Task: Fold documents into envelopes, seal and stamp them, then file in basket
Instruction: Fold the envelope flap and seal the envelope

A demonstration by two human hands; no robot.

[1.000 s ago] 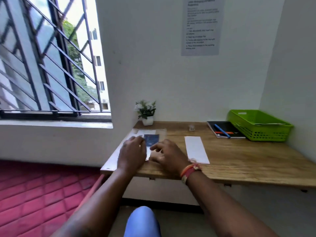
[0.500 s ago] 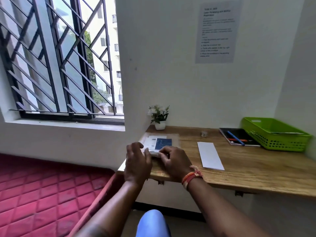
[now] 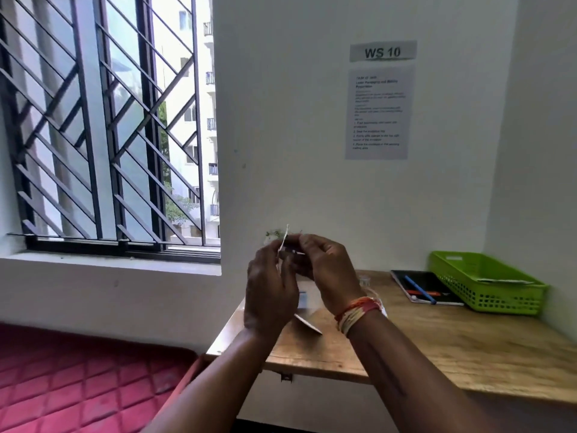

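Both my hands are raised above the left end of the wooden table (image 3: 468,348). Between them they hold a thin white sheet (image 3: 307,324) almost edge-on; its top edge shows above my fingers and one corner hangs below my left palm. My left hand (image 3: 270,292) grips its near side, and my right hand (image 3: 324,267) pinches it near the top. What is printed on the sheet is hidden. A white and blue paper (image 3: 304,300) lies on the table behind my hands. The green basket (image 3: 487,295) stands at the far right with an envelope (image 3: 502,280) inside.
A black notebook (image 3: 437,292) with a blue pen (image 3: 420,289) and a red pen lies beside the basket. A small clear container (image 3: 364,280) stands near the wall. A small plant (image 3: 273,235) peeks out behind my fingers. Barred window to the left, red mattress below.
My hands have lifted off the table, bringing the white sheet up in front of me. The camera has tilted upward. The white envelope on the table is now hidden behind my right arm.
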